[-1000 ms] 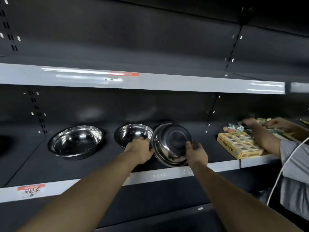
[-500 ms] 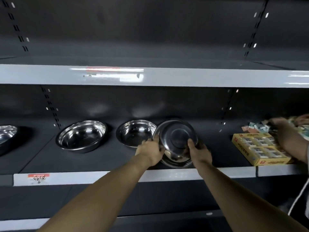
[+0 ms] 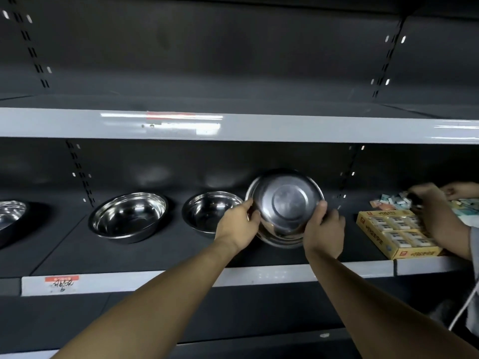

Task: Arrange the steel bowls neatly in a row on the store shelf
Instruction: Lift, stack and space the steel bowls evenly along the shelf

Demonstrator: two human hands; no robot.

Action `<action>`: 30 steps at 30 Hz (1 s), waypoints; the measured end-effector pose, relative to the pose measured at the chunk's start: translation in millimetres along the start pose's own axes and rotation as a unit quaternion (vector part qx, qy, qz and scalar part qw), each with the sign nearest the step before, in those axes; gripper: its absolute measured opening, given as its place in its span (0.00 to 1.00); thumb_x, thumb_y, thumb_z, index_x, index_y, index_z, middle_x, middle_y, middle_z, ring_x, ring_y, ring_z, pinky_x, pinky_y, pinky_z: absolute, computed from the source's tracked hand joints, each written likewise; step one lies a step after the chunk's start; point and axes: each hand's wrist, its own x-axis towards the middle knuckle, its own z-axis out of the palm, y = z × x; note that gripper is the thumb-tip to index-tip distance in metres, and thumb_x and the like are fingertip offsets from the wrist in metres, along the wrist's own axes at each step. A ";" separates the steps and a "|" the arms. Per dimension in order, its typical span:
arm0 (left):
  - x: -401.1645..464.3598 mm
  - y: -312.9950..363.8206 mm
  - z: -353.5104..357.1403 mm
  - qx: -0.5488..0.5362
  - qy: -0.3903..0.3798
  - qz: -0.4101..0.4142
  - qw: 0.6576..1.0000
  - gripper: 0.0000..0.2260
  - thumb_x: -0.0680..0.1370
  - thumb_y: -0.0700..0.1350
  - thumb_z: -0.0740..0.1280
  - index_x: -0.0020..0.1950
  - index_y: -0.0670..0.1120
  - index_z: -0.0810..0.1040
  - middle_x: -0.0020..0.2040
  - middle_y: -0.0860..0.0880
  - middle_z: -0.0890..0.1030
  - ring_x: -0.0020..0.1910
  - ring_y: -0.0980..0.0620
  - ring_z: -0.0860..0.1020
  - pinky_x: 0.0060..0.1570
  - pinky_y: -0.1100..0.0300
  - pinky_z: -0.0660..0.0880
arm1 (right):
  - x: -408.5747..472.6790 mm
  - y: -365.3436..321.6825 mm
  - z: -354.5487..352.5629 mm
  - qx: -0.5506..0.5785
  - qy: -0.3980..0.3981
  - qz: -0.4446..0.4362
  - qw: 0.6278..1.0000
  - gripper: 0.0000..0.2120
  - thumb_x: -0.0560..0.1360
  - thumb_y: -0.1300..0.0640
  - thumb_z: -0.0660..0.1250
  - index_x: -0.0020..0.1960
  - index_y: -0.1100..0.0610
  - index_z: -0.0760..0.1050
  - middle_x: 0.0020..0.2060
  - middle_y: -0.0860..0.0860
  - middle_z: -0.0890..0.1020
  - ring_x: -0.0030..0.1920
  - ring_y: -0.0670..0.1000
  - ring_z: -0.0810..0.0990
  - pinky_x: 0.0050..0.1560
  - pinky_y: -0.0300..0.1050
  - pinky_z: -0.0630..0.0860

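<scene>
- Far left, a steel bowl [image 3: 10, 213] is cut off by the frame edge, sitting upright on the dark shelf [image 3: 166, 252].
- Down on the shelf's grey front lip there's a red and white price tag [image 3: 61, 282] with some scribble I can't read.
- Next along is the big bowl [image 3: 128, 216], mouth up, flat on the shelf, well apart from the cut-off one.
- Then a smaller bowl [image 3: 211, 211], also mouth up. Its right rim sits just behind the left hand, close to the tipped bowl; can't tell if the two actually touch.
- Left hand [image 3: 239, 225] has its fingers curled round the left rim of the tipped bowl [image 3: 285, 200], thumb on the edge.
- That bowl is stood up on its edge, underside facing the camera, bottom edge down near the shelf. Can't say if it's resting there or lifted a bit.
- Right hand [image 3: 324, 229] grips the right rim, thumb up on the outside of the bowl, so both hands are holding the same one.
- Right of that is a yellow box [image 3: 394, 234] of small packs, near the shelf's front edge.
- Far right, another person's hand [image 3: 425, 195] is in a pile of little packets [image 3: 388, 199] behind the box. Too blurry to tell more.
</scene>
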 end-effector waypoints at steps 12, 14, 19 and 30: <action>10.2 -19.9 -67.1 -0.376 0.090 -0.117 0.915 0.10 0.79 0.56 0.63 0.43 0.51 0.76 0.50 0.47 0.85 0.55 0.43 0.82 0.62 0.47 0.76 | -32.5 -51.6 21.8 0.194 0.025 0.063 0.979 0.25 0.83 0.40 0.50 0.53 0.58 0.77 0.36 0.43 0.75 0.43 0.51 0.75 0.47 0.45 0.68; 5.9 -30.3 -76.4 -0.383 0.090 -0.140 0.909 0.14 0.78 0.61 0.62 0.43 0.51 0.75 0.51 0.46 0.84 0.55 0.43 0.82 0.63 0.44 0.75 | -38.7 -54.9 27.1 0.210 0.006 0.087 0.974 0.27 0.83 0.38 0.49 0.50 0.58 0.78 0.38 0.46 0.77 0.45 0.52 0.76 0.50 0.45 0.68; 0.9 -53.5 -93.7 -0.390 0.087 -0.156 0.903 0.15 0.76 0.60 0.68 0.45 0.48 0.73 0.45 0.48 0.81 0.45 0.50 0.81 0.57 0.50 0.80 | -51.7 -65.5 35.5 0.209 -0.082 0.114 0.968 0.23 0.80 0.36 0.56 0.40 0.52 0.77 0.34 0.50 0.81 0.40 0.53 0.81 0.44 0.51 0.78; -6.0 -82.9 -112.4 -0.171 0.097 -0.139 0.970 0.11 0.81 0.50 0.64 0.57 0.45 0.78 0.49 0.48 0.82 0.50 0.50 0.77 0.52 0.62 0.69 | -65.1 -73.4 54.3 0.187 -0.205 0.192 0.941 0.10 0.79 0.59 0.63 0.55 0.64 0.76 0.17 0.50 0.78 0.17 0.46 0.77 0.34 0.46 0.82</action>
